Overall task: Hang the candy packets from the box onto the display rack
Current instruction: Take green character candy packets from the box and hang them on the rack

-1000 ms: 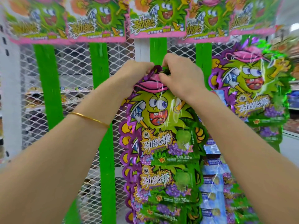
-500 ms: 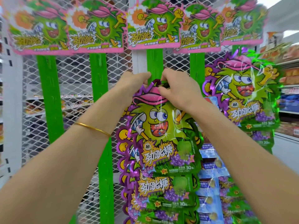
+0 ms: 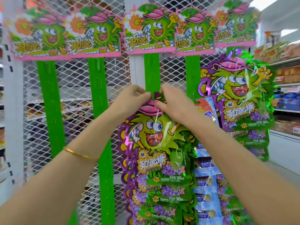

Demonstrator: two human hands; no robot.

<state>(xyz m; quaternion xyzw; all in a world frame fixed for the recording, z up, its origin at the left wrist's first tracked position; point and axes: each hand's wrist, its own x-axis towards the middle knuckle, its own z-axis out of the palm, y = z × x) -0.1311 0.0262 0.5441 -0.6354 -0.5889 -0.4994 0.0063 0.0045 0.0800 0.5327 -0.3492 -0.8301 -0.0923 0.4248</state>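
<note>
a shop's white mesh display rack is faced; the top of a candy packet is pinched against a green strip by the left hand and right hand.

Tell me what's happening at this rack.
A person is hanging a candy packet on the middle green strip of the wire rack. The left hand and right hand both pinch the packet's top edge at that strip; whether it is hooked on yet cannot be told. Other packets hang from the next strip to the right.
</note>
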